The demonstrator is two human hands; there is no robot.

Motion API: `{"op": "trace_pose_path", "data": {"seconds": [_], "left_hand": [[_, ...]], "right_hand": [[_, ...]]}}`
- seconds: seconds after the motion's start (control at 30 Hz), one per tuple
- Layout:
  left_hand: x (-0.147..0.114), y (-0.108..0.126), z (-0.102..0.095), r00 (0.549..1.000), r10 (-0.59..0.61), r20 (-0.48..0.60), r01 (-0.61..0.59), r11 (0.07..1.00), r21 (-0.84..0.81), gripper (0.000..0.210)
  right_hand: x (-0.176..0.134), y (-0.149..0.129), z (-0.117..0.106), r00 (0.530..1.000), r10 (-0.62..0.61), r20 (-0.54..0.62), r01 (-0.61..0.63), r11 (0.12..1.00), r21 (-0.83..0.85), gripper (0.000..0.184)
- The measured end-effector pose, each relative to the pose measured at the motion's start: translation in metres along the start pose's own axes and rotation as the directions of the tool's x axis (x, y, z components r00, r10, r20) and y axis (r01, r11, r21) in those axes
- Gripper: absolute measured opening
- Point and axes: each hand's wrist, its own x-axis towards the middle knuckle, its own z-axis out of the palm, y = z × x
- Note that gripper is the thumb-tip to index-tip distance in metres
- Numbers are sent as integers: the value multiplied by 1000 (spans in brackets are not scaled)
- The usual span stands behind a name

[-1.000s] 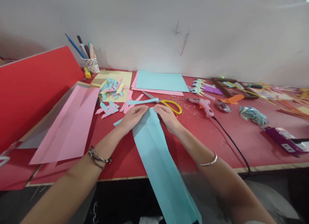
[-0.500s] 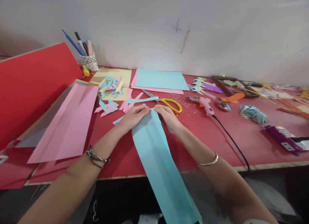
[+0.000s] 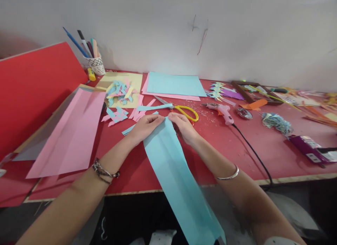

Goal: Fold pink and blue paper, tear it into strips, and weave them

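Note:
A long light-blue sheet of paper (image 3: 173, 167) hangs from both hands, sloping over the table edge toward my lap. My left hand (image 3: 147, 127) pinches its top edge, and my right hand (image 3: 184, 127) pinches the same edge close beside it. The thumbs are nearly together. Just beyond my fingers lie scissors (image 3: 188, 113) with yellow handles, a blue paper strip (image 3: 154, 107) crossing their blades. Pink strips (image 3: 139, 113) lie beside the strip. Another blue strip (image 3: 127, 130) shows partly behind my left hand.
Pink paper (image 3: 71, 132) lies at left by a red board (image 3: 34, 94). Cut pieces (image 3: 119, 92) sit on yellow paper. Stacked blue sheets (image 3: 176, 84) lie behind. Rightward are a pink glue gun (image 3: 223, 112) with a cord, a wooden tray (image 3: 240, 90) and a purple power strip (image 3: 305, 148).
The view has shifted slightly. Both hands keep their pinch on the blue paper's top edge, and its lower end has swung a little to the right.

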Motion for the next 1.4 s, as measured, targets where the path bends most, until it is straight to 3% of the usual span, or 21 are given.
{"op": "trace_pose_path", "data": {"seconds": [0.23,0.47,0.63,0.8,0.97,1.03,1.1,1.17,1.23,1.27,1.33,1.4], "left_hand": [[-1,4,0,1000,16,16,-17,997,81,26],[2,3,-7,974,28,-226,-3,994,107,24],[3,3,-13,959,29,-283,17,987,158,26],[1,9,-16,983,-17,-181,64,964,257,28],[3,6,-20,995,-60,-79,83,941,327,34],[5,3,-22,996,-6,-87,39,925,377,34],[7,2,-23,969,172,-179,-64,869,490,30],[5,5,-21,863,419,-282,-147,743,653,28],[-3,14,-17,757,589,-283,-152,580,801,28],[-9,20,-13,743,627,-234,-153,499,853,26],[-25,32,-5,794,607,-31,-207,317,926,24],[-43,40,4,859,452,243,-350,172,921,24]], "right_hand": [[0,0,1,1000,-1,12,2,999,-48,25],[-1,-11,-10,967,4,253,79,945,-318,19],[0,-15,-24,939,56,339,147,826,-544,17],[0,-12,-26,947,40,318,152,817,-556,17],[2,-6,-20,968,-20,248,136,878,-458,11],[2,-6,-18,973,-40,226,133,899,-417,10],[3,-7,-18,982,-95,162,153,906,-395,9],[4,-8,-18,987,-153,42,157,913,-377,10],[6,-8,-18,980,-174,-101,132,935,-328,15],[7,-8,-17,971,-171,-168,116,948,-295,17],[7,-8,-14,947,-164,-278,98,967,-236,21],[4,-8,-10,930,-157,-332,94,975,-200,25]]}}
